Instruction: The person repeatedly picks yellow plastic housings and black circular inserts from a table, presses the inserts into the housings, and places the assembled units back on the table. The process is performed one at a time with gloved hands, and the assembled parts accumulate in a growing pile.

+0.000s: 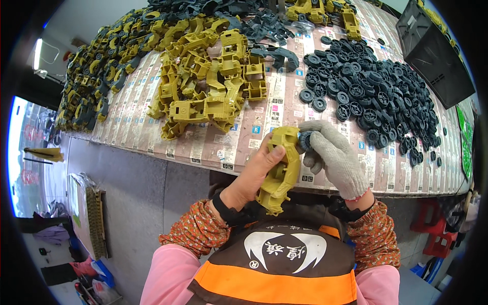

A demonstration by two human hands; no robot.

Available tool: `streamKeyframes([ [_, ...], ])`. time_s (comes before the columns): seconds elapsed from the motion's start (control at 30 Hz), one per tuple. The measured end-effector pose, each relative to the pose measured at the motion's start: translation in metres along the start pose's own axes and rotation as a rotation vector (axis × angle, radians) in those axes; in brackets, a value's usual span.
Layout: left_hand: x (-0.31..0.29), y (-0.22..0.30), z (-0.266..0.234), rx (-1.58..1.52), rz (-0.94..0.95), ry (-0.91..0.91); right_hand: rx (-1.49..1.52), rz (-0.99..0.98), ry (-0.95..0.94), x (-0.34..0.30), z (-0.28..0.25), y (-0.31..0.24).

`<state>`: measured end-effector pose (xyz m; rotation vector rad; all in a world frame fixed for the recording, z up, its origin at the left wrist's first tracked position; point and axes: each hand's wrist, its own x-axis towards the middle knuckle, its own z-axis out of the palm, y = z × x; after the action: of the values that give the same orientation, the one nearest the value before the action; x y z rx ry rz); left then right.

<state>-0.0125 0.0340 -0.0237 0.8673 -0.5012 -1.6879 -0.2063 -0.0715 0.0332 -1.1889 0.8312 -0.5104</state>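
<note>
Gloved right hand (pixel 329 157), fingers drawn in, pinched a dark wheel (pixel 305 141) right at the far end of the yellow car body (pixel 292 165)! That lay just left, long axis running toward the apron (pixel 277 279), clasped by the bare left hand (pixel 258 168), wrists angled inward; loose wheels (pixel 373 89) beyond.

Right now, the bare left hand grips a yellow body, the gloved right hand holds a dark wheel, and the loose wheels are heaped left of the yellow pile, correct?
No: the head view shows the loose wheels heaped right of the yellow pile, not left. The bare left hand does grip a yellow body, and the gloved right hand holds a dark wheel.
</note>
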Motion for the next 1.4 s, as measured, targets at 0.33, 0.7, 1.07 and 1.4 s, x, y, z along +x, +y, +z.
streamKeyframes([
  [0.33, 0.0, -0.014, 0.016, 0.241, 0.074, 0.044, -0.157, -0.129, 0.203, 0.005, 0.006, 0.039],
  [0.7, 0.002, -0.021, 0.016, 0.34, 0.155, 0.087, 0.167, -0.058, 0.079, -0.013, 0.003, 0.038],
  [1.07, 0.001, -0.022, 0.02, 0.574, 0.294, 0.137, -0.11, -0.119, 0.275, -0.025, 0.016, 0.036],
  [1.4, -0.005, -0.019, 0.023, 1.068, 0.243, 0.106, -0.735, -0.463, 0.287, -0.037, 0.01, 0.054],
])
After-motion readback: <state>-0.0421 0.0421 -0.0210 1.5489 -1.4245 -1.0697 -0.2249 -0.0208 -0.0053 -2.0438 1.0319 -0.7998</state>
